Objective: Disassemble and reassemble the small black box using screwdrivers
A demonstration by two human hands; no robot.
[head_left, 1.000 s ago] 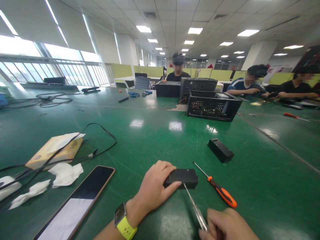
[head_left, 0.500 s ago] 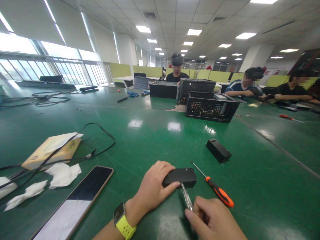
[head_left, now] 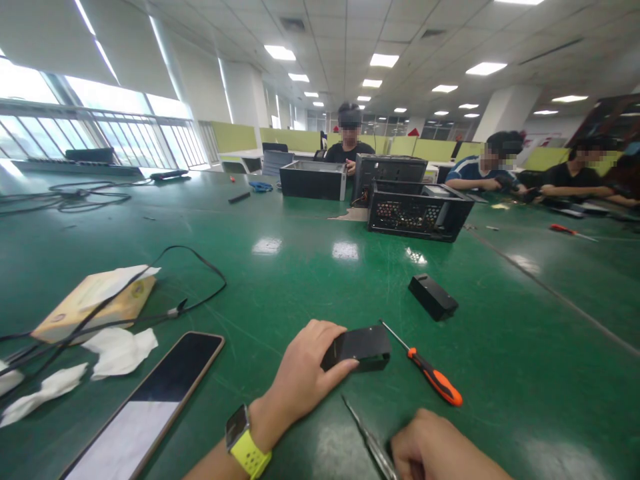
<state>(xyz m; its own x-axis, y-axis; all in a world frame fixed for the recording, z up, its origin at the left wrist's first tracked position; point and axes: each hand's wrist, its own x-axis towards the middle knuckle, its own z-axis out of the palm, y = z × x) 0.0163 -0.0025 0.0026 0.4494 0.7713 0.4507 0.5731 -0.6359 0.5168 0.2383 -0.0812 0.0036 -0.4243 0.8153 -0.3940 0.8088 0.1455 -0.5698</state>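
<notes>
My left hand [head_left: 313, 363], with a yellow-strapped watch on the wrist, grips the left part of a black rectangular box-like part [head_left: 367, 347]. Its thumb lies along the near side and the fingers reach over the top. Low in the view, my right hand [head_left: 433, 443] is curled at the handle of a slim screwdriver [head_left: 370, 440] with a clear handle; the thumb and the grip are mostly hidden. The screwdriver's tip is apart from the black part. Right of that part lies an orange-and-black screwdriver [head_left: 434, 377], its shaft end close to the part.
A second black box-like part [head_left: 433, 297] lies farther back. At left are a phone [head_left: 150, 407], crumpled tissues [head_left: 120, 350], a tissue pack [head_left: 100, 300] and a black cable [head_left: 200, 263]. Computer cases [head_left: 420, 210] stand at the back, with people [head_left: 349, 150] beyond.
My right hand has drawn the clear-handled screwdriver back from the black part, toward me. The left hand keeps its grip, and the part has tilted slightly. The view has shifted a little.
</notes>
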